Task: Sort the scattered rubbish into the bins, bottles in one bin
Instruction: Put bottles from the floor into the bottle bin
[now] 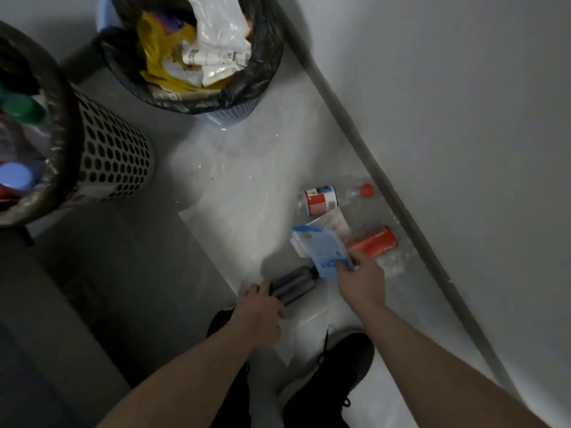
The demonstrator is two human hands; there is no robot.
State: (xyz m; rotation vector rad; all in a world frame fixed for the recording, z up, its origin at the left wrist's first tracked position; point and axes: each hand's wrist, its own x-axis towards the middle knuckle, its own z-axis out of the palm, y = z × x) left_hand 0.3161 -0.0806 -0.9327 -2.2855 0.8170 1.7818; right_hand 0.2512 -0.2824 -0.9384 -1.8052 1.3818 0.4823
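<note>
Floor (247,186) was pale grey, glossy, speckled with crumbs near the far bin. A white wall (463,118) ran along the right, meeting the floor at a dark grey skirting strip (370,156). Left side of the floor sat in shadow.

Left hand (262,310) gripped a dark bottle (293,285) lying on the floor, fingers curled round its near end. Right hand (360,279) pinched a blue wrapper (321,248) by its near edge; the wrapper sat over white paper (333,223).

Just right of the wrapper lay an orange-labelled bottle (377,242), close to the skirting. Farther off lay a clear bottle with a red cap (355,194) and a red-white label.

Far centre: blue bin (228,114) with a black liner, full of yellow and white packaging (197,50). Left: white perforated bin (114,156) with a dark liner, bottles inside showing a green cap (23,109) and a blue cap (15,176).

Black shoe (336,378) at near centre, on the floor.
</note>
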